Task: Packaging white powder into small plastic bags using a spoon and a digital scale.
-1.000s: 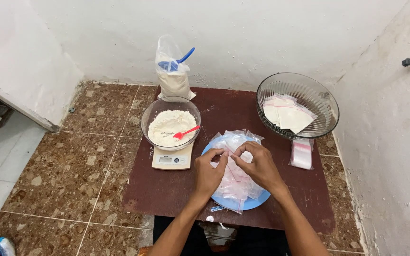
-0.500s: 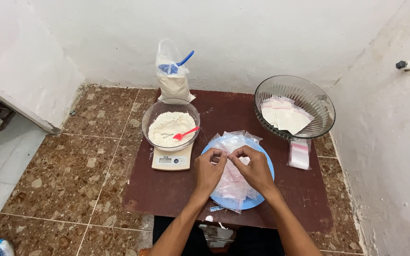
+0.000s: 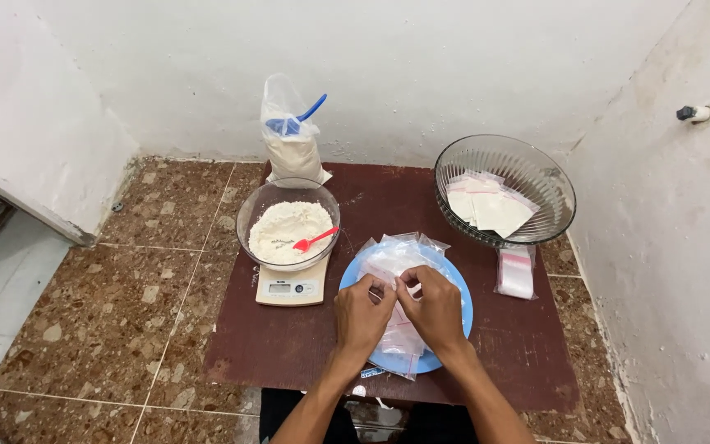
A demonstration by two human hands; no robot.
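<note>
- Both hands are held together over a blue plate (image 3: 462, 308); the left hand (image 3: 361, 316) and the right hand (image 3: 435, 308) are pinched on the top edge of a small clear zip bag (image 3: 394, 298), thumbs and forefingers nearly touching.
- Under and beyond the hands, a heap of empty clear zip bags (image 3: 396, 255) is piled on the plate, with a few spilling over its near rim below the wrists.
- Just left of the left hand, a white digital kitchen scale (image 3: 291, 288) is seen, carrying a clear glass bowl (image 3: 250, 215) of white flour (image 3: 285, 230).
- A small red spoon (image 3: 315, 240) is laid in the flour, its handle pointing toward the hands.
- Farther away, behind the scale, an open plastic bag of flour (image 3: 292, 152) is stood upright against the wall, with a blue scoop (image 3: 297, 122) stuck in its top.
- Beyond and right of the right hand, a large ribbed glass bowl (image 3: 552, 185) is set, holding filled flat packets (image 3: 491, 205) of white powder.
- Right of the right hand, near the plate, a small stack of unused zip bags (image 3: 516, 274) is laid on the dark brown board (image 3: 289, 353).
</note>
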